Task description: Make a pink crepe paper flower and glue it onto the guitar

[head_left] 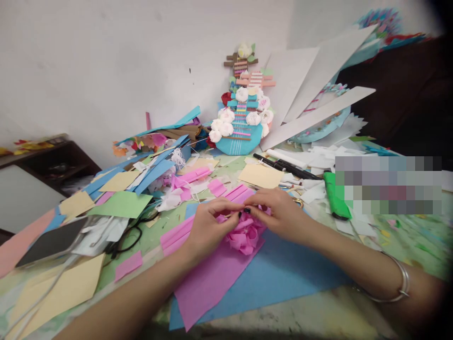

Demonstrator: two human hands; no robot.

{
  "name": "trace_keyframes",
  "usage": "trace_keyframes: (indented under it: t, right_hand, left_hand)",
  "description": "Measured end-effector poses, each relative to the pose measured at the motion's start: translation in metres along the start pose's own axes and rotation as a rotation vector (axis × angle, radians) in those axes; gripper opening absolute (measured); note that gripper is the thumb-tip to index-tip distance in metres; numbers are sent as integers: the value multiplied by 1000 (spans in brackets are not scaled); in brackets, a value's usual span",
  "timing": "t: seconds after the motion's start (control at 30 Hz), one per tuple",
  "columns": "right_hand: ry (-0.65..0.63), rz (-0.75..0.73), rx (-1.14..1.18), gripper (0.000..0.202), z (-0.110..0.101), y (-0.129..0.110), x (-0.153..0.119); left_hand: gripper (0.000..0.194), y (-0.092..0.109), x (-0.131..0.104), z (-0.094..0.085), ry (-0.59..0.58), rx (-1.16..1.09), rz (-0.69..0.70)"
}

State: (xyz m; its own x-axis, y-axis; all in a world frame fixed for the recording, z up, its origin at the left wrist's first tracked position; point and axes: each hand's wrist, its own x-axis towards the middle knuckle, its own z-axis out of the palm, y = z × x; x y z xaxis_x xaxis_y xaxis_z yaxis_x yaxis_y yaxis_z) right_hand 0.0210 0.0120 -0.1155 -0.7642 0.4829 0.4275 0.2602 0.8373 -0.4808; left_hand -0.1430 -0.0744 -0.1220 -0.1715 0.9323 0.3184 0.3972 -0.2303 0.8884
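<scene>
My left hand (214,224) and my right hand (276,212) meet at the middle of the table, their fingertips pinched together over a crumpled pink paper flower (244,236). Both hands are closed at its upper edge; the exact piece between the fingertips is too small to tell. Beneath the flower lies a flat pink crepe sheet (212,283), its folded strips running up behind my hands. Under that sheet spreads a larger blue sheet (283,269).
Behind stands a blue paper guitar (235,141) with white flowers. Black pens (297,169), a green case (336,196) and paper scraps lie to the right. A dark tablet-like device (53,241), cables and cut paper (122,204) lie left.
</scene>
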Motion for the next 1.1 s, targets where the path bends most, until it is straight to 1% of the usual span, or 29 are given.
trace_keyframes:
  t: [0.1,0.23,0.33,0.4,0.53,0.7,0.8,0.87,0.97,1.03,1.1]
  right_hand:
    - [45,5,81,17,0,-1,1]
    - [89,22,231,17,0,1,1]
    - [96,53,289,14,0,3,1]
    - [92,83,301,14,-1,3,1]
    - [68,128,272,17,-4,1,1]
    - [45,139,199,20,-7,-2,2]
    - [30,136,170,22,-6,-1,1]
    - [33,131,155,22,-6,0,1]
    - [41,145,137,22,-5,-1,1]
    - [34,165,128,23,-5,-2,2]
    - [18,173,113,25,-7,-3,2]
  left_hand:
    - [18,1,0,0,-8,10,11]
    - [22,0,-1,0,-28,-77,-55]
    - [28,-1,-2,-1,-11,-122,-88]
    - [26,-1,-2,-1,-10,-141,-87]
    - [21,1,-2,-1,-7,-171,-86]
    - [16,1,0,-2,6,-195,-54]
    - [14,-1,0,-3,10,-209,-74]
    - [16,-1,-1,-3,20,-223,-99]
    - [25,0,-1,-3,59,-267,-131]
    - [25,0,-1,-2,67,-302,-145]
    - [20,-1,0,-2,51,-331,-148]
